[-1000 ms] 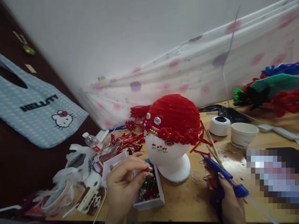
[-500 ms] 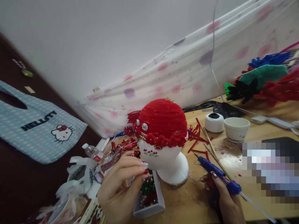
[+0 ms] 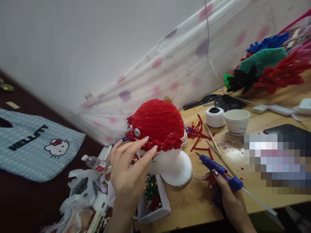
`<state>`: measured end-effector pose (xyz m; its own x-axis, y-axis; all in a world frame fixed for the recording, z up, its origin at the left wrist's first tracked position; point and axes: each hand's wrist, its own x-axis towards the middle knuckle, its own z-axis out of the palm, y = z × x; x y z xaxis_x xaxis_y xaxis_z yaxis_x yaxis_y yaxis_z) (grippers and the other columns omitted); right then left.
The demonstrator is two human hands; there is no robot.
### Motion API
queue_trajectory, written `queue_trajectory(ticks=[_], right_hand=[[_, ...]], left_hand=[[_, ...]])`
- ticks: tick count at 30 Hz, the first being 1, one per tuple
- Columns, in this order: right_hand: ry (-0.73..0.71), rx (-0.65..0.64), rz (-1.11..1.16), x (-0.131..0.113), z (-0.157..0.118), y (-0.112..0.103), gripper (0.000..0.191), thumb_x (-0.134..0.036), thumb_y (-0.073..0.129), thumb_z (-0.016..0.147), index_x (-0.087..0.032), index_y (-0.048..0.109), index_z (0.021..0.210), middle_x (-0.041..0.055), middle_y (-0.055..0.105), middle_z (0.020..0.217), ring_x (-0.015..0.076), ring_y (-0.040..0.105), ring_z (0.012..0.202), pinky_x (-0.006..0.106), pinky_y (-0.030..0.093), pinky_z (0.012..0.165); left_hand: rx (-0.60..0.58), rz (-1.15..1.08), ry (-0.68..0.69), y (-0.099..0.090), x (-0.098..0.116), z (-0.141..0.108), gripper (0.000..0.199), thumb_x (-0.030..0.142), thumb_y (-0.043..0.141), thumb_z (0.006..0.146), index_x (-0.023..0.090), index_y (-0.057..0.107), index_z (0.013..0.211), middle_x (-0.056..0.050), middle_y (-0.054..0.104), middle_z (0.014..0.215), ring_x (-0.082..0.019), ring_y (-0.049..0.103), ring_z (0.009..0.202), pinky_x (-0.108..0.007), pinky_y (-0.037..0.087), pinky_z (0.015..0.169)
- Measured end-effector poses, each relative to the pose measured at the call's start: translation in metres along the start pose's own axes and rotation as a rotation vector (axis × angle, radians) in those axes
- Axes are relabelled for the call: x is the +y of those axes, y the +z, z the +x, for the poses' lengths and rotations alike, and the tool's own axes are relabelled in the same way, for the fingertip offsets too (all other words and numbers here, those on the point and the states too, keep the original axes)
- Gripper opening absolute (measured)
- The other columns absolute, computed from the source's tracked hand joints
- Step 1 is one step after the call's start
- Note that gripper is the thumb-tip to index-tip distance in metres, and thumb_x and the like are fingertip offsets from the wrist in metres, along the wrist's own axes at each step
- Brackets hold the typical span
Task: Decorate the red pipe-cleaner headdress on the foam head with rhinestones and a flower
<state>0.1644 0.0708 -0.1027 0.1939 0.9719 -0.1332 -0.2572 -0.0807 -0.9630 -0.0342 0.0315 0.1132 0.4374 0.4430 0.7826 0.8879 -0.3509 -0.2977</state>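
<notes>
Fingers [image 3: 145, 142] of the left hand [image 3: 128, 171] are spread and lightly curled, their tips laid against the front of a red headdress [image 3: 157, 124], at the band of red flowers along its lower edge and just beside the silver gems on its brow. Whether a small piece is pinched under those fingertips cannot be made out. The headdress sits on a white foam head [image 3: 170, 161] standing on the wooden table [image 3: 194, 207], directly beyond the palm.

The right hand [image 3: 225, 197] is closed around the grip of a blue glue gun [image 3: 218, 168], forefinger lying along the barrel, nozzle pointing towards the foam base without touching it; a clear glue stick juts from the rear.

Below the left wrist lies an open white box [image 3: 155, 210] of red and green beads. Behind the gun are red trimmings, thin wooden sticks [image 3: 213, 142], a roll of white thread [image 3: 215, 116] and a white cup [image 3: 236, 121]. A water bottle [image 3: 93, 161] and plastic bags crowd the table's left edge, partly hidden by the forearm. A pixelated block masks part of the table's right side.
</notes>
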Motion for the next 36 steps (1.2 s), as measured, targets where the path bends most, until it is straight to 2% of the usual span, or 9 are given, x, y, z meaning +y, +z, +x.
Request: queue_trajectory(ticks=[5, 9, 18, 21, 24, 27, 31, 33, 36], right_hand=[[0.021, -0.055, 0.031, 0.008, 0.002, -0.002, 0.054, -0.073, 0.064, 0.075, -0.020, 0.072, 0.076, 0.0042, 0.061, 0.068, 0.0202, 0.057, 0.066, 0.028, 0.044, 0.054], [0.045, -0.071, 0.048, 0.014, 0.004, -0.004, 0.053, -0.072, 0.065, 0.077, -0.020, 0.073, 0.079, 0.0039, 0.060, 0.070, 0.0200, 0.056, 0.066, 0.027, 0.042, 0.049], [0.022, -0.078, -0.021, 0.008, 0.003, -0.004, 0.054, -0.074, 0.061, 0.078, -0.021, 0.073, 0.075, 0.0041, 0.061, 0.068, 0.0197, 0.058, 0.065, 0.027, 0.046, 0.052], [-0.033, -0.056, -0.016, 0.007, 0.002, -0.002, 0.053, -0.073, 0.059, 0.081, -0.022, 0.071, 0.070, 0.0042, 0.061, 0.067, 0.0197, 0.058, 0.065, 0.028, 0.047, 0.056], [-0.045, -0.054, -0.002, 0.010, 0.003, -0.002, 0.052, -0.072, 0.060, 0.081, -0.021, 0.071, 0.071, 0.0048, 0.063, 0.069, 0.0191, 0.058, 0.064, 0.028, 0.047, 0.056], [-0.027, -0.076, 0.006, 0.016, 0.006, -0.005, 0.049, -0.069, 0.063, 0.080, -0.021, 0.074, 0.077, 0.0052, 0.063, 0.071, 0.0195, 0.058, 0.065, 0.027, 0.046, 0.052], [0.008, -0.101, 0.033, 0.022, 0.008, -0.008, 0.047, -0.067, 0.064, 0.082, -0.021, 0.075, 0.084, 0.0058, 0.064, 0.075, 0.0194, 0.057, 0.065, 0.025, 0.045, 0.046], [0.013, -0.102, 0.041, 0.023, 0.008, -0.009, 0.048, -0.067, 0.064, 0.081, -0.021, 0.075, 0.084, 0.0063, 0.065, 0.078, 0.0192, 0.058, 0.065, 0.025, 0.045, 0.046], [0.010, -0.090, 0.017, 0.021, 0.008, -0.008, 0.050, -0.070, 0.064, 0.080, -0.021, 0.075, 0.080, 0.0067, 0.066, 0.077, 0.0199, 0.059, 0.066, 0.026, 0.047, 0.049]], left_hand=[[-0.009, 0.024, 0.002, 0.002, 0.001, -0.001, 0.039, -0.001, 0.067, 0.083, 0.026, 0.075, 0.109, -0.010, 0.072, 0.122, -0.024, 0.062, 0.104, -0.058, 0.039, 0.103], [-0.006, 0.026, -0.010, 0.005, 0.001, 0.000, 0.040, -0.001, 0.065, 0.084, 0.027, 0.075, 0.111, -0.010, 0.071, 0.126, -0.024, 0.062, 0.104, -0.057, 0.039, 0.104], [0.009, 0.044, 0.008, 0.007, 0.002, 0.005, 0.036, 0.003, 0.072, 0.082, 0.026, 0.076, 0.110, -0.011, 0.073, 0.123, -0.023, 0.065, 0.101, -0.058, 0.037, 0.107], [0.111, -0.144, -0.112, 0.008, 0.003, 0.002, 0.039, 0.002, 0.072, 0.082, 0.026, 0.074, 0.113, -0.007, 0.075, 0.117, -0.021, 0.067, 0.101, -0.057, 0.043, 0.106], [0.236, -0.328, -0.243, 0.013, 0.004, -0.004, 0.039, 0.000, 0.071, 0.082, 0.030, 0.075, 0.106, -0.001, 0.074, 0.113, -0.018, 0.068, 0.102, -0.051, 0.049, 0.104], [0.237, -0.374, -0.298, 0.023, 0.007, -0.008, 0.036, 0.005, 0.074, 0.081, 0.031, 0.075, 0.106, -0.001, 0.071, 0.123, -0.020, 0.066, 0.113, -0.049, 0.046, 0.110], [0.241, -0.520, -0.464, 0.038, 0.010, -0.008, 0.054, 0.018, 0.073, 0.086, 0.031, 0.059, 0.136, -0.006, 0.050, 0.153, -0.027, 0.045, 0.142, -0.052, 0.035, 0.120], [0.223, -0.557, -0.519, 0.044, 0.011, -0.006, 0.060, 0.021, 0.072, 0.087, 0.032, 0.053, 0.142, -0.006, 0.044, 0.158, -0.028, 0.040, 0.146, -0.052, 0.032, 0.121], [0.213, -0.506, -0.528, 0.049, 0.011, -0.003, 0.060, 0.022, 0.073, 0.086, 0.034, 0.054, 0.142, -0.005, 0.049, 0.155, -0.026, 0.044, 0.143, -0.049, 0.035, 0.121]])
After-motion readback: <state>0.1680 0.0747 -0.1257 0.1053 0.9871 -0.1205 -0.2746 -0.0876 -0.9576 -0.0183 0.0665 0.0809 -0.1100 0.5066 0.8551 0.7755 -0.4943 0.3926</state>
